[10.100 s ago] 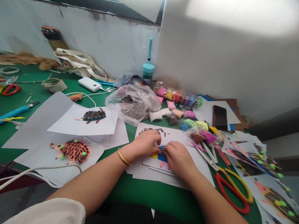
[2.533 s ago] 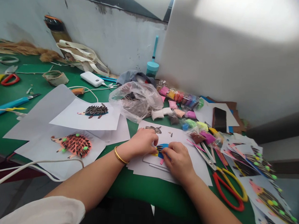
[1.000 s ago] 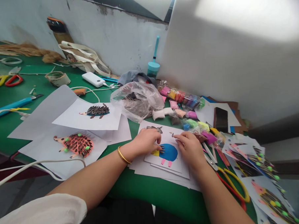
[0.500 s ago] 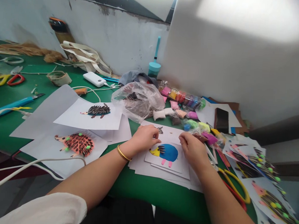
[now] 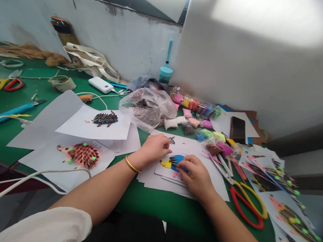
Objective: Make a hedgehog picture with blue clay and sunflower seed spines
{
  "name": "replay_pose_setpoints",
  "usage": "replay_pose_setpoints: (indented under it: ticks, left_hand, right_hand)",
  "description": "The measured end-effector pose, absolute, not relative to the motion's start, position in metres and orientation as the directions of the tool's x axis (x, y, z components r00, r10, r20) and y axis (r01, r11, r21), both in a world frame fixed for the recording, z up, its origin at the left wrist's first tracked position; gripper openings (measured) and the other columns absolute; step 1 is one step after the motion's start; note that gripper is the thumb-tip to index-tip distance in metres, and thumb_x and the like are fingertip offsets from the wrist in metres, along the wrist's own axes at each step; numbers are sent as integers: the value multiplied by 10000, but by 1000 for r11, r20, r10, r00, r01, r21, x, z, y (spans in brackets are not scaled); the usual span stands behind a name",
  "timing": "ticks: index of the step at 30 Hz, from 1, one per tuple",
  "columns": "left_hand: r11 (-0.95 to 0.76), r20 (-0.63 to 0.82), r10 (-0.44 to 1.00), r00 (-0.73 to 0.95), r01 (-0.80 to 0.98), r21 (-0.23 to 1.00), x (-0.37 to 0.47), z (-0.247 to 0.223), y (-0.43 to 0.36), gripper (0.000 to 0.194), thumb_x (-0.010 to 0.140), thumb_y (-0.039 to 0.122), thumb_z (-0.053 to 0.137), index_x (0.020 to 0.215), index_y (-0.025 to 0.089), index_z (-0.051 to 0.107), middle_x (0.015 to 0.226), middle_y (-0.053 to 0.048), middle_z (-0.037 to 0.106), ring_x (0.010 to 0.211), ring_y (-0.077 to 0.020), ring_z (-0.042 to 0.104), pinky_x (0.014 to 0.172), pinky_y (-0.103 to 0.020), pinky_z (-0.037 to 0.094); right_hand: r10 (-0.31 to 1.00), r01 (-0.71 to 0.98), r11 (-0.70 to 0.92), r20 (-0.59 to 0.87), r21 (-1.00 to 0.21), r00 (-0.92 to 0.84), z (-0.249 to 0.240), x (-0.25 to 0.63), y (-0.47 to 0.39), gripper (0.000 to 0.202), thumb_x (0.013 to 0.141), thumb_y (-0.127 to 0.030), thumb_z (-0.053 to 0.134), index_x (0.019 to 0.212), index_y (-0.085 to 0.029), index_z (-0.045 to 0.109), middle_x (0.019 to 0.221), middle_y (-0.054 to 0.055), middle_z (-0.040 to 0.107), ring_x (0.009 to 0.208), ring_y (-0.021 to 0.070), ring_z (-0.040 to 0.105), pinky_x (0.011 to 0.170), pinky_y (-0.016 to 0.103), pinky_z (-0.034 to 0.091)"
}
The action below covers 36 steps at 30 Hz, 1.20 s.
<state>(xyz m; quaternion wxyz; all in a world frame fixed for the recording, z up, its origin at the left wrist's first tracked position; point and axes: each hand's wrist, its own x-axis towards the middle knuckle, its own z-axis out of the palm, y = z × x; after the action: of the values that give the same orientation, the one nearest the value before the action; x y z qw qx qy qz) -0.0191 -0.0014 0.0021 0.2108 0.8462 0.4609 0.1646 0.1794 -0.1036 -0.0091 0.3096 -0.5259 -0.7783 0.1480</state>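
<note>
A hedgehog picture lies in front of me on white paper (image 5: 159,171), with a yellow clay face (image 5: 165,164) and a blue clay body (image 5: 179,159). A few striped sunflower seeds (image 5: 173,161) stand in the blue clay behind the face. My right hand (image 5: 196,174) is closed in a pinch over the body, its fingertips at the clay by the seeds; whatever they hold is hidden. Curled just above the face, my left hand (image 5: 157,148) has its fingers bent together, and their content cannot be made out. Loose seeds (image 5: 171,140) lie on the sheet beyond it.
Behind the papers sits a plastic bag of seeds (image 5: 148,108), beside clay packets (image 5: 170,123). Scissors (image 5: 247,205) lie at right near hedgehog pictures (image 5: 288,212) and a phone (image 5: 238,129). At left are a red hedgehog picture (image 5: 82,155), a white cable (image 5: 38,174) and a blue-handled knife (image 5: 14,111).
My right hand has moved left and toward me, from the upper right of the sheet onto the blue body. The scissors show more fully. My left hand has stayed nearly in place.
</note>
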Motion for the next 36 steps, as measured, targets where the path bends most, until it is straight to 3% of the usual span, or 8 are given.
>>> replay_pose_setpoints:
  ticks: [4,17,36]
  left_hand:
    - [-481,79,851,519,711,513,-19,3,-1,181,785,348,737,758,198,639,884,-10,660,896,-186,603,753,-306,383]
    - [-521,72,814,576,671,528,-21,7,-2,190,740,337,771,778,200,646,908,-13,647,899,-190,595,755,-295,387]
    - [-618,-20,700,714,620,484,-15,14,-14,204,673,348,798,756,208,675,870,-12,631,890,-208,597,790,-335,376]
  right_hand:
    - [894,768,422,362,-483,-264,-11,176,-103,69,847,-170,636,817,-208,686,855,51,568,814,204,546,731,338,467]
    - [866,787,464,397,-406,-305,-19,173,-101,119,886,-189,585,891,-208,702,882,66,601,852,209,535,774,351,438]
    - [844,840,475,404,-261,-352,-18,172,-101,123,879,-198,591,802,-202,686,846,61,623,827,208,543,751,340,377]
